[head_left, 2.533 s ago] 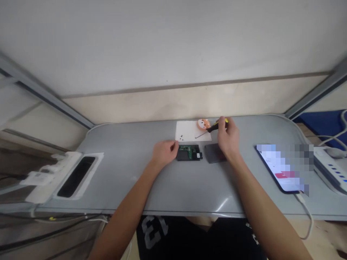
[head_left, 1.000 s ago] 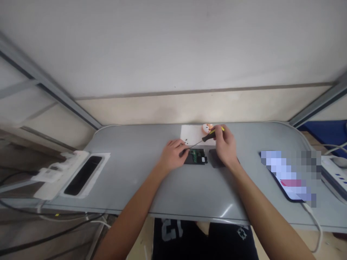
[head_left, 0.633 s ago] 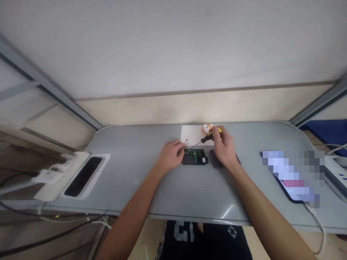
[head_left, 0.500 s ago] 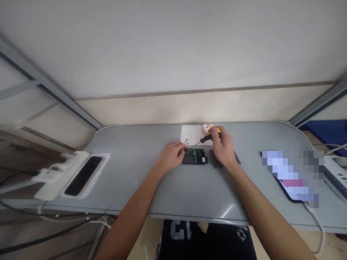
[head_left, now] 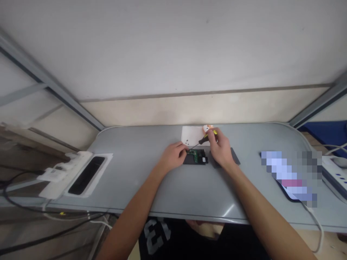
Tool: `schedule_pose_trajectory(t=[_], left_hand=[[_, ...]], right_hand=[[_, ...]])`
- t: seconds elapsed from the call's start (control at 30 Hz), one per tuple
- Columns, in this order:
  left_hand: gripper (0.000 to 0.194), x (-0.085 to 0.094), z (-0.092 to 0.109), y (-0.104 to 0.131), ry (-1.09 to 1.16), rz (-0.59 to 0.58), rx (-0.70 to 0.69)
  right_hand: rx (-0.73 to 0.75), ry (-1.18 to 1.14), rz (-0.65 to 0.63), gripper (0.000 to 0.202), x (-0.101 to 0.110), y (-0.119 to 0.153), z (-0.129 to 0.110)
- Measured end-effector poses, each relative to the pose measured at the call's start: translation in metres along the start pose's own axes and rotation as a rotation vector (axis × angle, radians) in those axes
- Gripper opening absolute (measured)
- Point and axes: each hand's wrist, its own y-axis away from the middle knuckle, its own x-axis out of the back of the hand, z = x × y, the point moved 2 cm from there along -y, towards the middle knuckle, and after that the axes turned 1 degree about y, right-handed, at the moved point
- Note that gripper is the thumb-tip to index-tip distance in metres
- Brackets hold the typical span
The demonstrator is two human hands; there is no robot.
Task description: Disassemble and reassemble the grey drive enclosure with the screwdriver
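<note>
A small black device with a green circuit board (head_left: 195, 156) lies flat on the grey table. My left hand (head_left: 175, 155) rests at its left end, with bent fingertips pressed on the device's upper left corner. My right hand (head_left: 221, 146) grips a screwdriver (head_left: 205, 138) with a black and yellow handle. Its thin shaft slants down to the left, and the tip reaches the board close to my left fingertips. A dark flat panel (head_left: 235, 156) sits partly under my right hand. Behind the device is a white sheet (head_left: 192, 134) with several tiny black screws (head_left: 187, 142).
An orange and white round figure (head_left: 207, 128) stands on the sheet's far side. To the left are a power strip (head_left: 61, 177) with plugs and a dark phone (head_left: 86, 176). A lit phone (head_left: 288, 180) with a cable lies at right. A wall (head_left: 173, 108) closes off the back.
The screwdriver and my right hand have shifted slightly left and down, its handle a little lower. My left hand holds its place on the device. The camera view has moved slightly.
</note>
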Motion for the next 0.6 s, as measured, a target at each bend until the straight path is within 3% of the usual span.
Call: schedule_pose_trajectory(t=[0.27,0.4,0.5,0.57,0.6], left_hand=[[0.024,-0.006,-0.004,0.002,0.065,0.009,0.009],[0.022,0.002,0.0,-0.003,0.066,0.019,0.056],[0.02,0.018,0.034,0.016,0.048,0.104,0.169],[0.021,0.027,0.078,0.049,0.114,0.165,0.236],[0.019,0.027,0.107,0.069,0.197,0.103,0.206]], right_hand=[[0.218,0.032,-0.178,0.031,-0.015,-0.012,-0.024],[0.328,-0.031,-0.265,0.029,-0.033,-0.021,-0.034],[0.334,-0.175,-0.201,0.027,-0.044,-0.021,-0.031],[0.263,-0.275,-0.167,0.026,-0.048,-0.019,-0.025],[0.233,-0.299,-0.169,0.026,-0.049,-0.017,-0.023]])
